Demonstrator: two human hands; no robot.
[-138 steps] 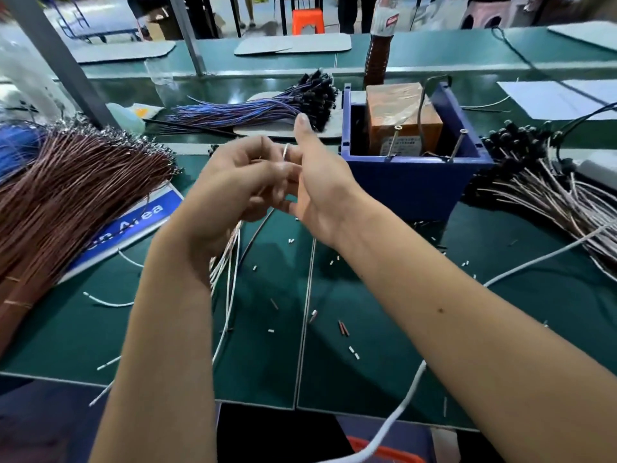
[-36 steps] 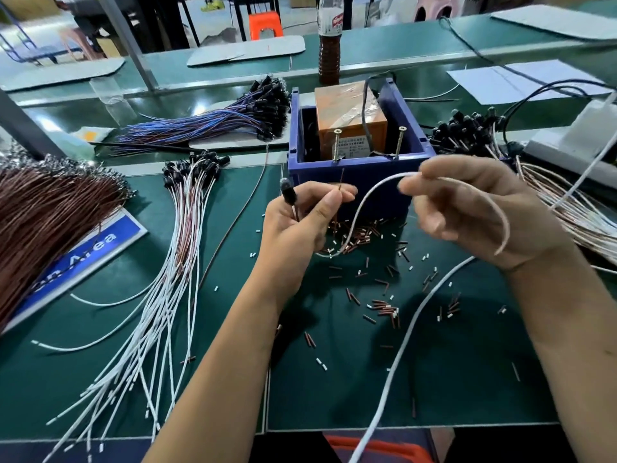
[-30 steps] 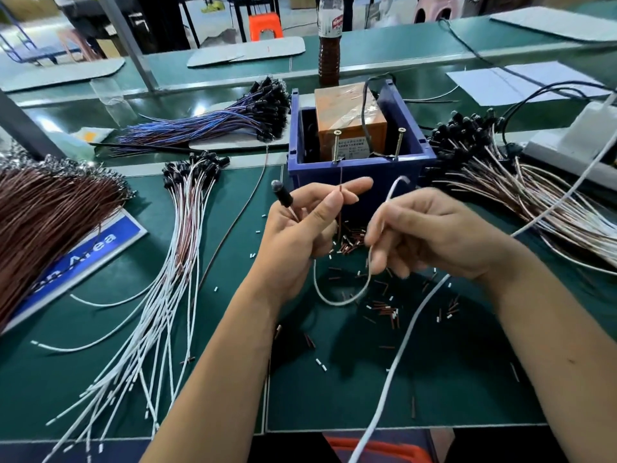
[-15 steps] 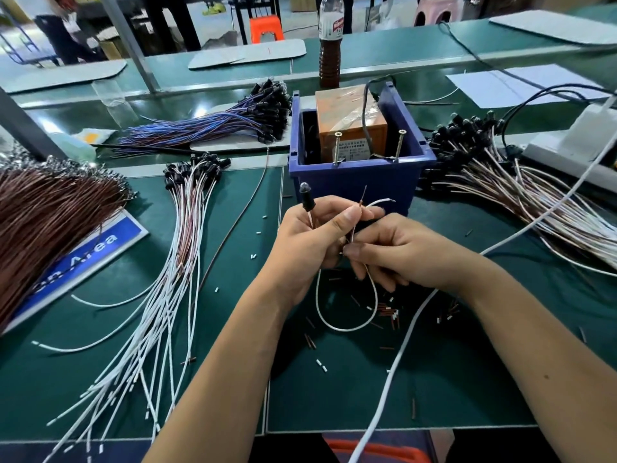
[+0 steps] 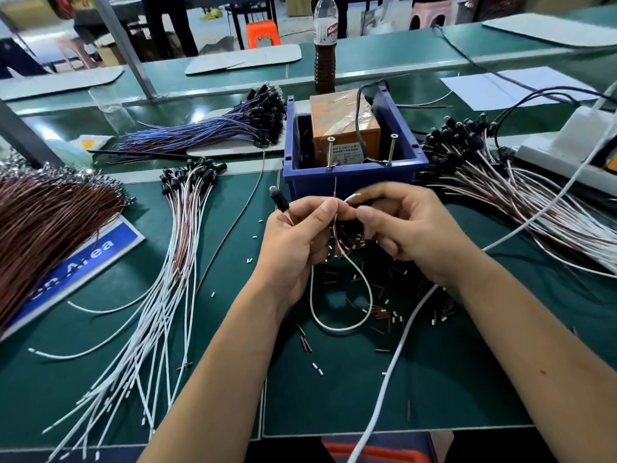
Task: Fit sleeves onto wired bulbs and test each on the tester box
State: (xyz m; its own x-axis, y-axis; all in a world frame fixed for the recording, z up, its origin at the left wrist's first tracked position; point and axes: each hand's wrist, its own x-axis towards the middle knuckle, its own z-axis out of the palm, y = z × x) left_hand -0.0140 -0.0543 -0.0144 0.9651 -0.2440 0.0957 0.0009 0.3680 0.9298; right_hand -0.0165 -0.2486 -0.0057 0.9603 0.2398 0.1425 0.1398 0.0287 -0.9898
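My left hand (image 5: 297,242) grips a wired bulb; its black bulb head (image 5: 280,199) sticks up to the left of my thumb. The bulb's white lead (image 5: 337,324) hangs in a loop below both hands, and a thin brown lead end (image 5: 335,188) points up between them. My right hand (image 5: 410,228) pinches the white lead's tip beside my left thumb. Just behind the hands stands the blue tester box (image 5: 354,183), with an orange block and two upright screws (image 5: 330,152) inside. Short brown and white sleeves (image 5: 384,315) lie scattered on the green mat.
A fan of white-and-brown wired bulbs (image 5: 167,279) lies at left, another pile (image 5: 521,202) at right. A brown wire bundle (image 5: 43,225) fills the far left, blue wires (image 5: 207,132) the back. A bottle (image 5: 325,41) stands behind the box. A thick white cable (image 5: 397,362) crosses the mat.
My right hand swung in from the right with the white lead's end and now meets my left hand. The lead's loop has dropped lower. The bulb head stays up in my left hand.
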